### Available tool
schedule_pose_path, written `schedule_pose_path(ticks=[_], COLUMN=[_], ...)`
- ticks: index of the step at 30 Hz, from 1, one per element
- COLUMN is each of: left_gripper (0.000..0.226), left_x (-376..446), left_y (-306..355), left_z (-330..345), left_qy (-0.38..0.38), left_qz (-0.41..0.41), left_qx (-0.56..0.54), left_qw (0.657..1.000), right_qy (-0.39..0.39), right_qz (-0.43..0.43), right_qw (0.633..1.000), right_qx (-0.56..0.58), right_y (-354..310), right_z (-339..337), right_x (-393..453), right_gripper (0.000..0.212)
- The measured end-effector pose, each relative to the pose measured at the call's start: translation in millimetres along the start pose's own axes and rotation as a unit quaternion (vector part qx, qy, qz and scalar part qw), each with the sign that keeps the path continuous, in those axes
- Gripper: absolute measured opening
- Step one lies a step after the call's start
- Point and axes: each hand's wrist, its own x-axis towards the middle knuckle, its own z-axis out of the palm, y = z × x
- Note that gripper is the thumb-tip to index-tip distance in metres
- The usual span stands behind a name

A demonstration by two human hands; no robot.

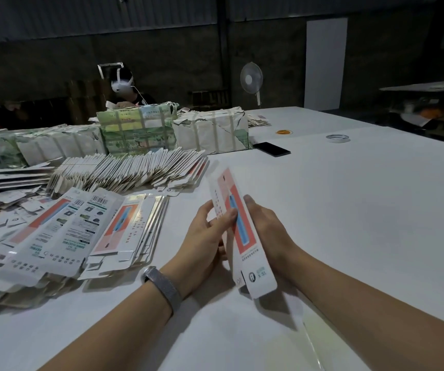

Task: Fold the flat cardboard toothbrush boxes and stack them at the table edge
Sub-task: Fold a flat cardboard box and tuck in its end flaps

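Left hand [207, 231] and right hand [267, 231] — both grips grasping toothbrush box [238, 226], above table [349, 210]

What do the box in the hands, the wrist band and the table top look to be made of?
Box, held in the left hand and right hand: thin printed cardboard, creased flaps, slightly glossy. Wrist band: looks like woven metal mesh, grey with a fine glinting texture; possibly fabric. Table top: smooth matte white sheet, maybe laminate or paper; a seam shows.
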Motion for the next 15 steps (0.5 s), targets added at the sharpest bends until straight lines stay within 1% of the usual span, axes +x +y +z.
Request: schedule_pose_path(ticks=[3, 6, 10, 13, 15], left_gripper=[0.062, 0.059, 0.055, 0.037, 0.030], left_x=[-0.7, -1.4, -2.6, -1.4, -0.9], left_y=[-1.1, -1.0, 0.9, 0.1, -0.8], left_z=[-1.8, -1.7, 0.9, 0.9, 0.9], left_qy=[-0.002, 0.006, 0.006, 0.000, -0.006], left_qz=[0.006, 0.013, 0.004, 0.010, 0.014], left_qx=[0.010, 0.002, 0.008, 0.033, 0.051], left_qw=[1.000, 1.000, 1.000, 0.999, 0.999], right_qy=[-0.005, -0.002, 0.001, 0.002, 0.005], right_qz=[0.008, -0.001, -0.007, -0.016, -0.021], right_qw=[1.000, 0.999, 0.999, 1.000, 1.000], right_qx=[0.026, 0.034, 0.031, 0.023, 0.018], right_y=[-2.6, -1.6, 1.5, 1.2, 0.6], right_z=[-5.8, -5.9, -6.2, -6.3, -6.9], right_x=[-0.7, -0.5, -0.4, 0.4, 0.3], right_gripper=[0.036, 0.028, 0.033, 0.026, 0.029])
